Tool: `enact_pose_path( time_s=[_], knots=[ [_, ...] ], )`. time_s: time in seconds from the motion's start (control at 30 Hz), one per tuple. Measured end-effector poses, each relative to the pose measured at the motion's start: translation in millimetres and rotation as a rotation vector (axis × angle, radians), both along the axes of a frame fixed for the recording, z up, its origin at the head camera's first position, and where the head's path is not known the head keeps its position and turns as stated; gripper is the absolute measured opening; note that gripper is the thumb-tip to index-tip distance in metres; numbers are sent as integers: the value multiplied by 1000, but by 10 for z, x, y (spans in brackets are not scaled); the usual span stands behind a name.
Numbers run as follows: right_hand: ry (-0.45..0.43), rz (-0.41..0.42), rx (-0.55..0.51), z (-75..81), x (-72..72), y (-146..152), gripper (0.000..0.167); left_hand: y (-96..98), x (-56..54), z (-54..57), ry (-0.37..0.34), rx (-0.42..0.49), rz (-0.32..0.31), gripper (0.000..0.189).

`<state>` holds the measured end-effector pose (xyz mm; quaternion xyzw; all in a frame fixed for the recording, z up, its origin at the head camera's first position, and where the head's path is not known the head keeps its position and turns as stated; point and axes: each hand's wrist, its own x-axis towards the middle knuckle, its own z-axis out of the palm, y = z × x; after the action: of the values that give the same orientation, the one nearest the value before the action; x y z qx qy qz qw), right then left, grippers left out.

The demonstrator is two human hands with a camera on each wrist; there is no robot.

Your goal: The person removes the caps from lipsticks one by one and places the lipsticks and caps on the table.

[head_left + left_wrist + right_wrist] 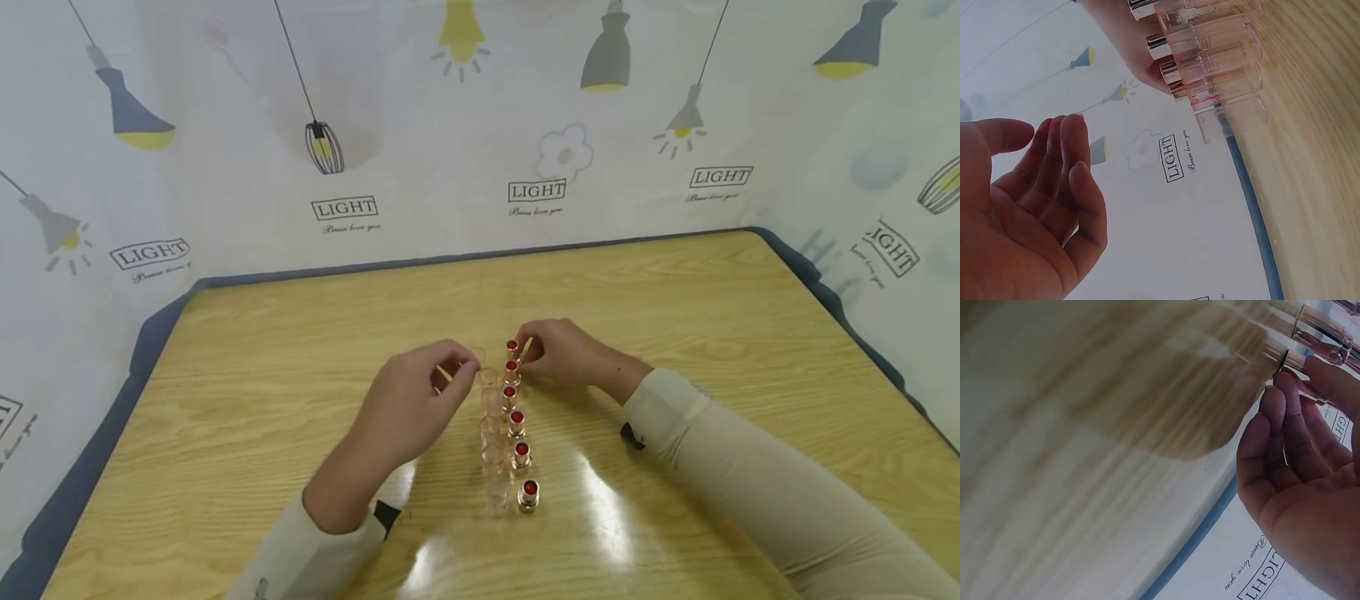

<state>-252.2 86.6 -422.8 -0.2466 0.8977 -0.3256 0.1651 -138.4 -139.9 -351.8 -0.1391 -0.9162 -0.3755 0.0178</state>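
Observation:
Lipsticks with red bullets and gold tubes, such as the nearest lipstick [528, 495], stand upright in a row on the table. Just left of them runs a parallel row of clear pinkish caps [491, 458]. My right hand [566, 350] is at the far end of the row. Its thumb and fingertips pinch the gold base [1295, 360] of the farthest lipstick [512, 348]. Beside the far caps, my left hand [412, 396] hovers with loosely bent fingers. Nothing shows between its thumb and fingers [1075, 140] in the left wrist view.
The wood-grain table [300, 350] ends at a dark blue edge [465, 258]. Behind and beside it hangs a white sheet [435, 150] printed with lamps and the word LIGHT. Light sleeves cover both forearms, with a dark strap at each wrist.

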Motion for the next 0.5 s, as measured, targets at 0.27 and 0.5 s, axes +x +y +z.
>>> enact_pose_path(
  time_s=[0.27,0.5],
  knots=[
    [-29,0,13,-4,73,-59,18,-23,41,-46,-36,4,28,14],
    [-48,8,22,-70,53,-75,19,-25,35,-81,-34,9,40,14]
  ],
)
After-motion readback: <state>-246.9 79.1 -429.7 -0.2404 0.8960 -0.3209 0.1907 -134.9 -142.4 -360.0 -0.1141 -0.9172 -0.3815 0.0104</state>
